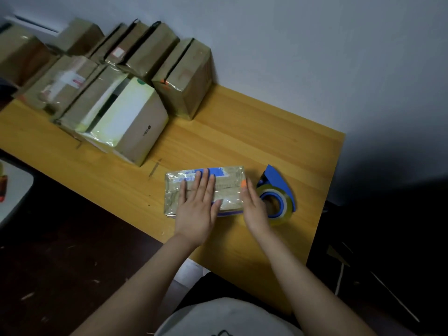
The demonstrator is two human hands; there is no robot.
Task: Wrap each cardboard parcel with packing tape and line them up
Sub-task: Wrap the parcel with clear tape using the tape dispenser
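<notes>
**Palms down on a taped parcel, dispenser parked close by**

Two bare forearms (150,270) reach in from the near side, and both end at the one parcel (228,190) lying flat on the near-right part of the table (254,132).

The left hand (197,207) lies spread on the parcel's top. Its fingers (206,180) are straight and close together, pressing rather than gripping. Glossy film covers the cardboard, so that flat palm is probably smoothing the tape down and pinning the parcel so it cannot slide.

The right hand (254,209) stands on edge against the parcel's right end, fingers straight as well and holding nothing. It may be bracing the parcel against the left hand's push, or rubbing down the end seam; I cannot tell which.

A blue tape dispenser (278,185) with its clear roll sits just right of the parcel, partly behind the right hand. It has likely been set down within reach for another strip.

At the far left, wrapped parcels (191,78) stand on edge in close rows by the wall (315,57), which is presumably where this one goes. The faces in view look fully covered; the underside is hidden.
</notes>
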